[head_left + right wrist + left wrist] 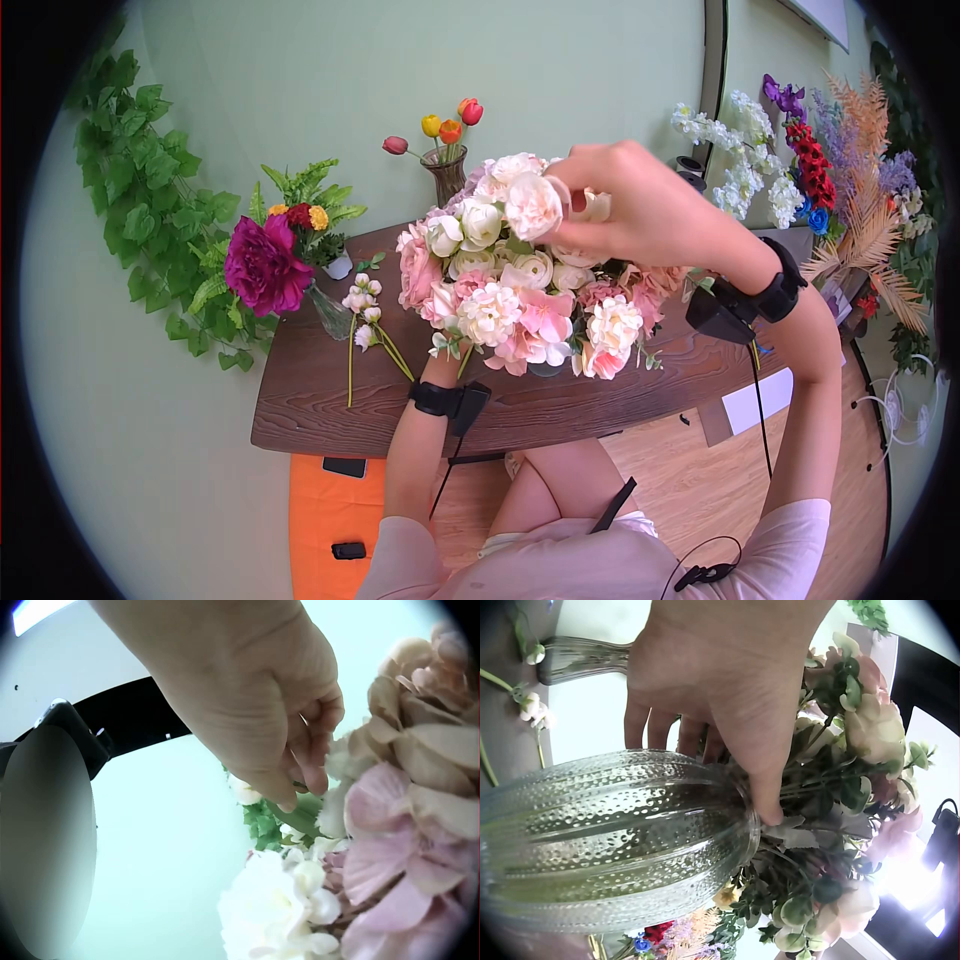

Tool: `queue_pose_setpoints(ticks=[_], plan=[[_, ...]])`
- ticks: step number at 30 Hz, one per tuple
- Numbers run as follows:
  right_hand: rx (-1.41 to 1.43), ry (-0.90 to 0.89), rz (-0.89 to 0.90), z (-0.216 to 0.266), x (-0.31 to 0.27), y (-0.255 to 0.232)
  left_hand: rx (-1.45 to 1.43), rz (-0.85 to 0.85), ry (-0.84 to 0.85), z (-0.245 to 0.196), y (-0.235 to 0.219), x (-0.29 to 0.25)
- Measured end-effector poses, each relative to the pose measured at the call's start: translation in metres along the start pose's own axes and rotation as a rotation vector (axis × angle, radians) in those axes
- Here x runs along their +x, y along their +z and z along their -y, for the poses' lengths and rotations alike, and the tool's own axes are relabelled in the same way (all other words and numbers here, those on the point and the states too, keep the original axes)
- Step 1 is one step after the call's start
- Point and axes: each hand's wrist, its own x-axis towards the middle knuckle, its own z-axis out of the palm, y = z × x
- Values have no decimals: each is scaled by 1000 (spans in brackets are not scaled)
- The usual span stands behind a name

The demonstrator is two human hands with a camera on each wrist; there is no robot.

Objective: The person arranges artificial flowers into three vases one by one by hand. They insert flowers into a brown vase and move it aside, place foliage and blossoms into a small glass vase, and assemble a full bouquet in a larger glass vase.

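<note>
A full bouquet (545, 315) of pink, cream and white flowers fills a ribbed, dimpled clear glass vase (630, 840). My left hand (712, 697) grips this vase around its neck, the thumb lying at the rim; in the head view that hand is mostly hidden under the blooms. Above the top of the bouquet, my right hand (625, 205) pinches a pale pink flower (533, 207) close behind its head. The right wrist view has the right hand's (255, 705) thumb and fingertips together at a green leaf (300, 815), with large blooms beside them.
Loose small white flowers (362, 300) lie on the dark wooden table (330, 420). Behind stands a brown glass vase (447, 178) of tulips. A magenta flower (268, 265) in another vase stands left, near hanging ivy (150, 200). More flowers (810, 165) crowd the right side.
</note>
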Motion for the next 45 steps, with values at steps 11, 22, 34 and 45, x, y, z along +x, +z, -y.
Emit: queue_pose_setpoints(ticks=[11,22,34,45], plan=[[-82,-166,-49,-11,-5,23,78,49,-46,12,2,1],[15,-143,-136,8,-4,11,164,90,-92,22,1,8],[-68,-158,-65,-6,-5,22,263,153,-153,33,1,13],[341,211,-672,-1,-95,3,324,145,-227,53,-33,-63]])
